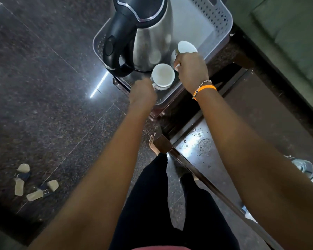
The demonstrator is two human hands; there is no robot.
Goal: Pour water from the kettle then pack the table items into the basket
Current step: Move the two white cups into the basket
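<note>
Head view: left hand and right hand each clamp a cup over the basket; knocking the kettle could chip one.

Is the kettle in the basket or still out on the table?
In. The kettle stands upright inside the grey basket, whose perforated walls show around it, beside two white cups.

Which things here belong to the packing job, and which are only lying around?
Job: kettle, basket, near cup held by the left hand, far cup held by the right hand.
Lying about: sandals on the floor, sofa.
</note>
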